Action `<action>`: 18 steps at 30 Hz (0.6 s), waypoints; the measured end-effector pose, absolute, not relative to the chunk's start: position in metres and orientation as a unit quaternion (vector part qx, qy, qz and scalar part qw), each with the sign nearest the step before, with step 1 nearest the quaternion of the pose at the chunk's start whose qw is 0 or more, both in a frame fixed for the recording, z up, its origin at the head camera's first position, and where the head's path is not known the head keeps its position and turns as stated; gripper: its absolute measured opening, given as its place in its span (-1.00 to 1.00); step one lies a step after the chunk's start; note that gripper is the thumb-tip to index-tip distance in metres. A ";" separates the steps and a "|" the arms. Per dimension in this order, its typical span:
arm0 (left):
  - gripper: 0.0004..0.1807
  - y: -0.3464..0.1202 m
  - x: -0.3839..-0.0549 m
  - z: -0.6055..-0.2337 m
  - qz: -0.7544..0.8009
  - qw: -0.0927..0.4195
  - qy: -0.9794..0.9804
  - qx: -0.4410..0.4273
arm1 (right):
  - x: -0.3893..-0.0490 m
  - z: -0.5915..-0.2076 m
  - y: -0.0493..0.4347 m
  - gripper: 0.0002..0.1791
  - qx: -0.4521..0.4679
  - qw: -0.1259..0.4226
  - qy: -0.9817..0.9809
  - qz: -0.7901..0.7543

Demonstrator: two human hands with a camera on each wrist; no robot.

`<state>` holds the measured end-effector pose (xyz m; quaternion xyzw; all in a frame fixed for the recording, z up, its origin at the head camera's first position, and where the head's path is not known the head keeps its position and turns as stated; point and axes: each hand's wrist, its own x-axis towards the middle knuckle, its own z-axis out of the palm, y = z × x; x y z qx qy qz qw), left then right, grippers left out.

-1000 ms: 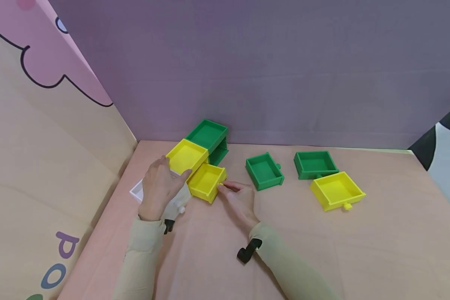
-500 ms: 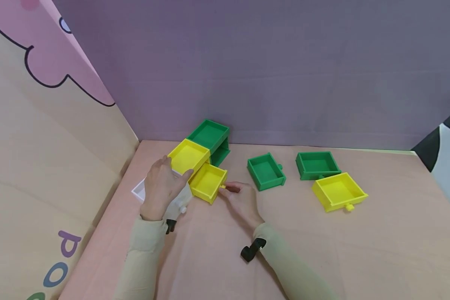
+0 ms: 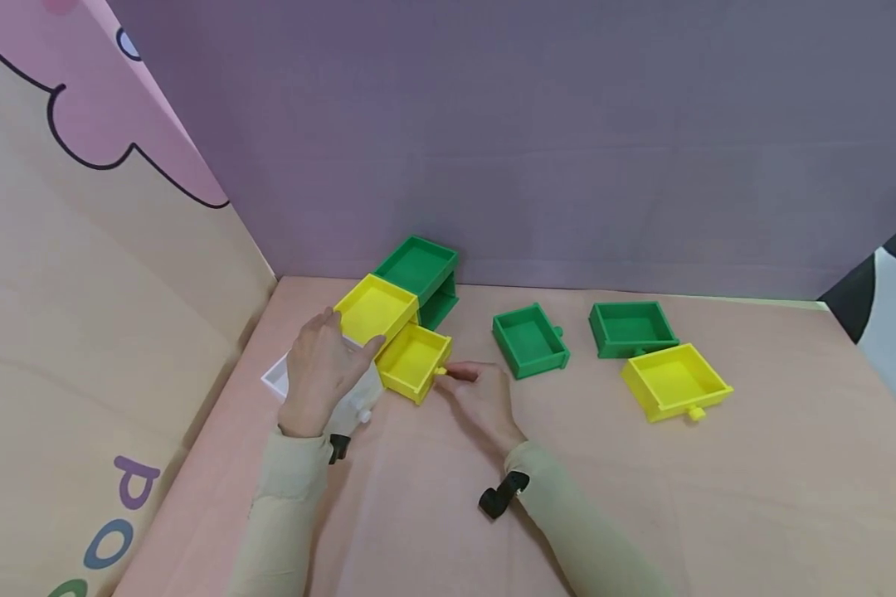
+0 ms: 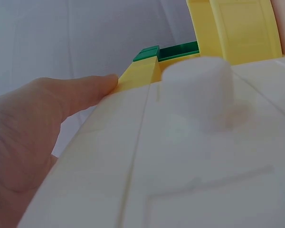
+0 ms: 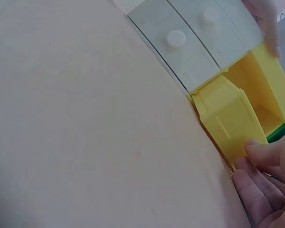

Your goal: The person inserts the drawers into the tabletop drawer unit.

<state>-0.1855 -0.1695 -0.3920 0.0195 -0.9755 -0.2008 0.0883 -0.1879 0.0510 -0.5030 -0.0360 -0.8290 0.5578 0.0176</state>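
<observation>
A yellow drawer (image 3: 414, 358) sticks partly out of the lower slot of a yellow cabinet (image 3: 376, 308). Thumb and fingers of my right hand (image 3: 481, 400) pinch its front at the knob; in the right wrist view they mostly hide that knob. Above the drawer (image 5: 232, 130), the upper slot shows open. My left hand (image 3: 319, 371) lies across the top of the white cabinet (image 3: 275, 380) and grips the yellow one, its thumb at the front edge and its fingers at the back. Both white drawers (image 5: 159, 35) sit in their slots, knobs outward.
Behind the yellow cabinet, a green cabinet (image 3: 418, 269) stands against the purple backdrop with its slots open. To the right lie two loose green drawers, one nearer (image 3: 530, 342) and one farther (image 3: 633, 329), and a loose yellow drawer (image 3: 675, 381). A patterned panel (image 3: 104, 274) borders the left.
</observation>
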 end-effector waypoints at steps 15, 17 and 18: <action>-0.13 -0.169 -0.185 -0.392 -0.197 0.099 -0.975 0.015 | -0.190 -0.501 0.050 -0.74 -0.025 0.022 -0.819 0.572; -0.12 -0.168 -0.184 -0.392 -0.197 0.101 -0.975 0.014 | -0.190 -0.501 0.049 -0.74 -0.028 0.019 -0.822 0.569; -0.12 -0.168 -0.184 -0.392 -0.197 0.102 -0.975 0.014 | -0.190 -0.501 0.049 -0.74 -0.030 0.018 -0.822 0.569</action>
